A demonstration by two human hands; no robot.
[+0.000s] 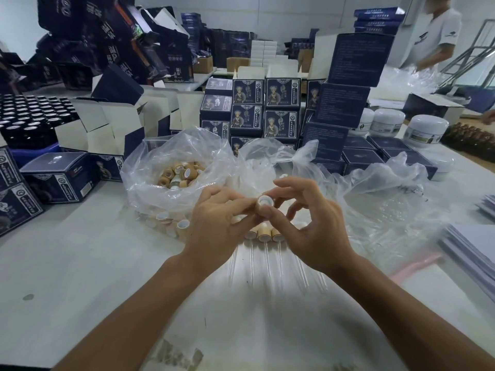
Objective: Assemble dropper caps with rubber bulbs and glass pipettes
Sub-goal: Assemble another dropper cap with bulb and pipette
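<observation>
My left hand (217,223) and my right hand (308,223) meet above the table and both pinch one tan dropper cap (263,202) with a white liner, its opening facing up. A white rubber bulb seems to stick out below the cap, mostly hidden by my fingers. Beneath my hands lies a row of finished droppers (265,234) with tan caps, their glass pipettes (251,261) pointing toward me. A clear plastic bag (150,188) left of centre holds several loose tan caps (179,174).
A second crumpled plastic bag (375,199) lies to the right. Stacks of dark blue boxes (267,108) stand behind. White jars (426,129) are at the right, black bottles (29,116) at the far left. A person in a white shirt (434,36) works at the back right.
</observation>
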